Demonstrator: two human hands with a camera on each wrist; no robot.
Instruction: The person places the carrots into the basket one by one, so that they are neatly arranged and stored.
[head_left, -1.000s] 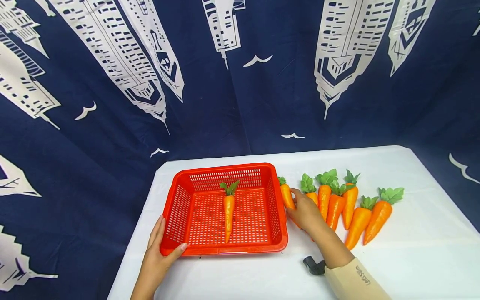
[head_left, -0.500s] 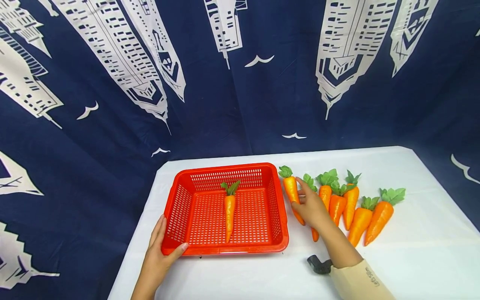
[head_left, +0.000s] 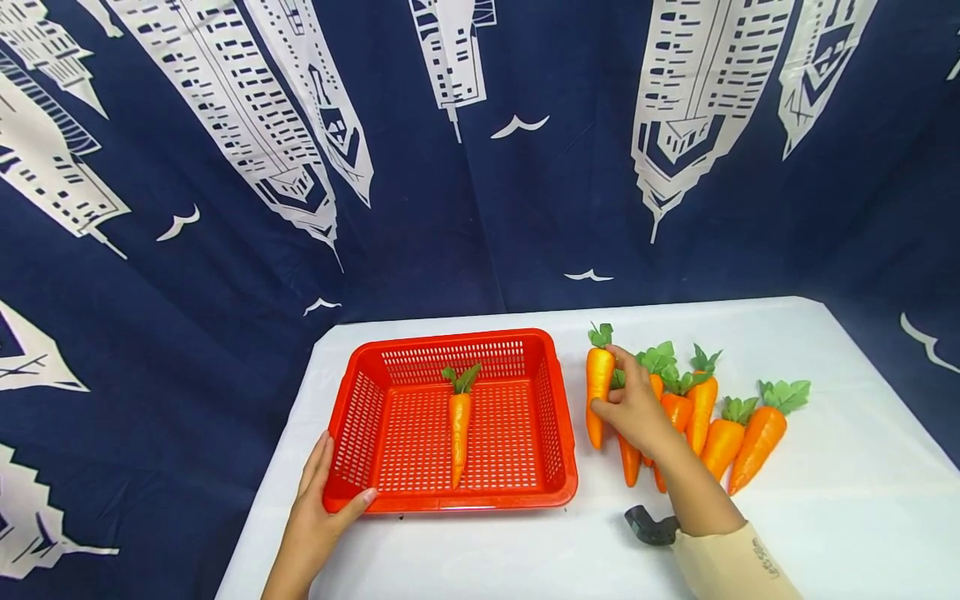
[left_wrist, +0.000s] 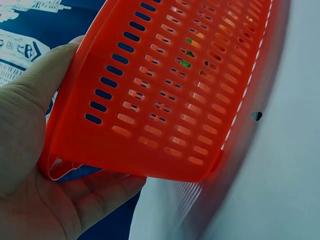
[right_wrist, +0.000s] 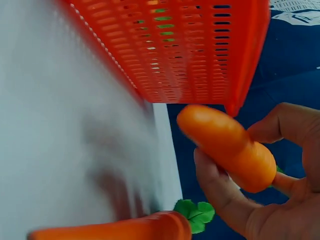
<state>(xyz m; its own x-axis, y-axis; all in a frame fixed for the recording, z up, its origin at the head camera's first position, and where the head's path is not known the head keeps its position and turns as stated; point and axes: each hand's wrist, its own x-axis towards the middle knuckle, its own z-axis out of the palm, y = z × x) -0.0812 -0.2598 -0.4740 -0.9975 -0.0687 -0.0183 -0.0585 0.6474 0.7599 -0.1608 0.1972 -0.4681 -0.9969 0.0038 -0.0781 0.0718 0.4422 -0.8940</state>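
Observation:
A red perforated plastic basket [head_left: 420,502] stands on the white table, with one carrot [head_left: 459,429] lying inside it, leaves toward the back. My left hand [head_left: 318,508] holds the basket's near left corner, thumb along the front rim and fingers at the left side. In the left wrist view this hand [left_wrist: 45,145] spans the rim. Just right of the basket, my right hand [head_left: 637,412] pinches another carrot [head_left: 597,375] between thumb and fingers, leafy end up. The right wrist view shows that held carrot [right_wrist: 225,145] raised off the table, close to the basket's wall [right_wrist: 185,55].
Several more carrots with green leaves, including an orange carrot [head_left: 759,446], lie in a group right of my right hand. A black angled object [head_left: 651,527] is beside my right wrist. A dark blue cloth [head_left: 487,208] printed with white buildings hangs behind the table.
My right hand has drawn the carrot away from the basket's right wall, moving it a little rightward and turning it more upright. My left hand stays at the basket corner.

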